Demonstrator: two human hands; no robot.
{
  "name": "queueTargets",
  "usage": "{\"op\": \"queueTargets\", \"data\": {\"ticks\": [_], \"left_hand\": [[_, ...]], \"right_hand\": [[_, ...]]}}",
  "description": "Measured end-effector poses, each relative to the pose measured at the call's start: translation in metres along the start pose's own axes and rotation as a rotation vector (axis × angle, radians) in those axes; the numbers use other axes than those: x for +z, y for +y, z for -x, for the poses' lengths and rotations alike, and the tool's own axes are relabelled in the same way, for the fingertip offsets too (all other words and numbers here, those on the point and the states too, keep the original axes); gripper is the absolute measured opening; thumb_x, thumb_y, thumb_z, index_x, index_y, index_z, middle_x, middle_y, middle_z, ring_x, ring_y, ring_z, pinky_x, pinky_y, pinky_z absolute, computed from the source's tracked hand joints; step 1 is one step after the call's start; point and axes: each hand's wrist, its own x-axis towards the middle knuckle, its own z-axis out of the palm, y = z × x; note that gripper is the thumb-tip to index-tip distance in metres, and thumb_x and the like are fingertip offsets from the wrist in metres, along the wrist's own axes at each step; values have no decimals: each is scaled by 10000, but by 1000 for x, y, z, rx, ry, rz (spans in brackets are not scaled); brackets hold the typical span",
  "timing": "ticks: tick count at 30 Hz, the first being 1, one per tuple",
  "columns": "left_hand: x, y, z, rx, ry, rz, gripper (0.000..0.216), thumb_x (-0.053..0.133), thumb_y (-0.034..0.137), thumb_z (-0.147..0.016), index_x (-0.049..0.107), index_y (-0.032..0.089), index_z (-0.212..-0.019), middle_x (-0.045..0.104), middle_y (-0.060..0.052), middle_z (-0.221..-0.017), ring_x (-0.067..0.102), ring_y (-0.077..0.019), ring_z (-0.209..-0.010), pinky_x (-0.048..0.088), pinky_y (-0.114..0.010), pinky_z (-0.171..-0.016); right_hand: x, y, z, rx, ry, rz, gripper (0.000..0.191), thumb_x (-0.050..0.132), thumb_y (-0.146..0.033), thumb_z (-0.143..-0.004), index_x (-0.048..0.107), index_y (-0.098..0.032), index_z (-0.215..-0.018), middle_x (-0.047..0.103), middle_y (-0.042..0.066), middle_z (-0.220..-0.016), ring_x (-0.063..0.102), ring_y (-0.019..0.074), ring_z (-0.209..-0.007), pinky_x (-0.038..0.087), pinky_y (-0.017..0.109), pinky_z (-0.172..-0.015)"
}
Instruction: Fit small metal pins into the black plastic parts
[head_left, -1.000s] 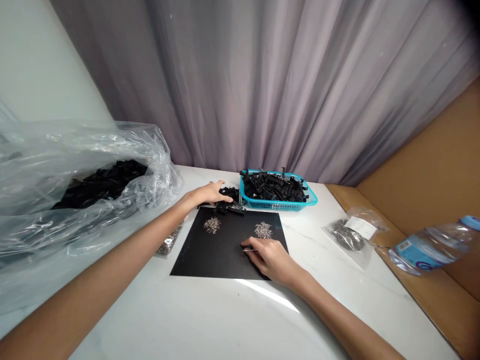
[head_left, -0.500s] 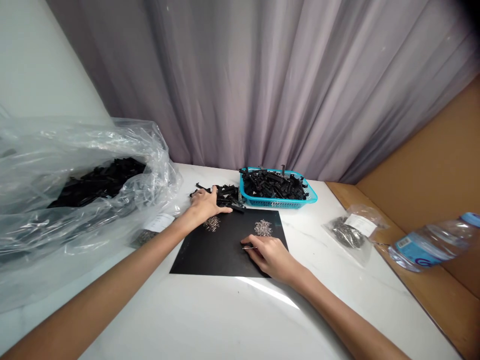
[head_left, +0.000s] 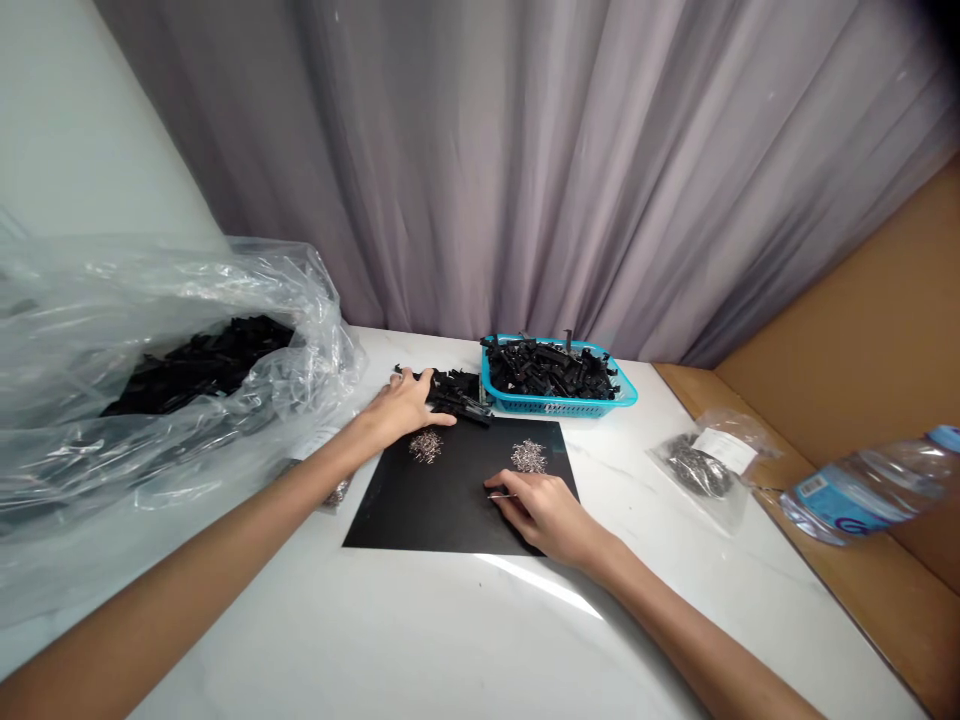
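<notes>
My left hand (head_left: 405,408) reaches to the loose pile of black plastic pieces (head_left: 459,392) behind the black mat (head_left: 435,510). Its thumb is spread away from the other fingers, which touch the pile's left side. Over the right part of the mat, my right hand (head_left: 546,512) is closed on a thin, shiny metal tool (head_left: 501,495), perhaps tweezers. Small metal parts lie on the mat in two heaps, a left heap (head_left: 426,447) near my left wrist and a right heap (head_left: 529,456) just beyond my right fingers.
A blue basket (head_left: 559,406) full of black pieces stands behind the mat. On the left is a large clear plastic bag (head_left: 300,260) with more black pieces. To the right are a small bag of metal parts (head_left: 701,470) and a water bottle (head_left: 855,495) beside cardboard.
My left hand has shifted slightly left and back toward me at the pile, its fingers still spread. My right hand keeps its place with the metal tool.
</notes>
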Motion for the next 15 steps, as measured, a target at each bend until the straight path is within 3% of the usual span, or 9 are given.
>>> {"op": "queueTargets", "data": {"ticks": [2,5,6,8,9,11,13,15], "left_hand": [[-14,-6,18,92,89,19,707,631,623,-848,527,195,-1401,589,-180,-1402,558,-374,-1302,444,-418,-1057],[-45,-29,47,195,369,80,351,453,522,-957,663,256,-1049,719,-51,-1052,668,-253,-945,486,-336,-866],[-57,-43,54,150,445,66,331,430,491,-964,661,254,-977,712,-33,-943,654,-229,-839,474,-321,-796],[-82,-84,57,-4,521,-5,336,419,475,-979,654,238,-1008,700,-14,-909,620,-198,-787,443,-294,-762],[-92,-108,53,-114,476,-48,357,403,483,-996,652,235,-1057,707,-5,-934,617,-190,-802,440,-278,-770],[-107,-159,38,-382,204,-148,374,415,485,-1003,638,214,-1134,729,-5,-988,626,-191,-862,448,-265,-811],[-109,-200,19,-496,78,-153,378,512,434,-975,643,142,-1176,750,-65,-1034,645,-222,-908,465,-286,-844],[-99,-225,4,-579,23,-140,552,582,501,-940,585,90,-1307,739,-132,-1179,647,-276,-1036,477,-324,-906]], "right_hand": [[1,1,0,0,2,-8,178,476,-216,-1058,603,-220,-1183,768,59,-1034,742,212,-884,508,294,-738],[3,1,2,2,8,-4,181,473,-226,-1061,602,-228,-1186,767,58,-1030,740,213,-876,508,298,-737],[3,1,3,3,9,-1,181,471,-229,-1061,603,-230,-1185,766,57,-1029,739,214,-873,508,299,-735],[4,0,4,2,13,-1,182,464,-233,-1062,602,-232,-1180,767,58,-1034,739,216,-875,509,301,-733],[4,-1,4,0,15,-4,184,457,-234,-1063,601,-232,-1178,767,59,-1034,739,218,-877,510,302,-734],[5,-2,4,-2,17,-11,189,444,-237,-1066,601,-233,-1172,767,61,-1033,739,220,-878,512,305,-737],[6,-2,4,0,16,-16,194,437,-241,-1068,602,-233,-1169,766,61,-1016,738,220,-863,512,306,-732],[8,-2,5,6,13,-22,197,438,-240,-1065,603,-235,-1172,764,59,-1006,735,217,-846,510,303,-723]]}}
